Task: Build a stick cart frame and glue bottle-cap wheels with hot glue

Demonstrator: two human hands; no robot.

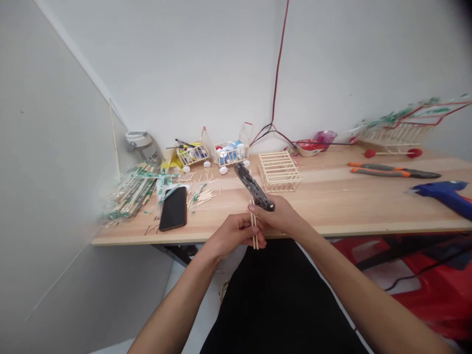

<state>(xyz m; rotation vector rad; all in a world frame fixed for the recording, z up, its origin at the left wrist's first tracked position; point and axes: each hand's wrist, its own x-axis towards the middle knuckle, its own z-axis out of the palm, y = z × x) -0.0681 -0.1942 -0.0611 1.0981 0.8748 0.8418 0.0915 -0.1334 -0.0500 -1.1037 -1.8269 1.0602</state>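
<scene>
Left hand is closed around thin wooden sticks, and these stand nearly upright just over the near edge of the bench. Right hand is clamped on dark metal pliers, whose head points far and left, above the sticks. Both hands are close together. On the bench to the left lie a black smartphone, loose stick pieces and a bundle of sticks. Far from the hands stands a small stick cage. On the right lie orange-handled pliers and a blue glue gun.
</scene>
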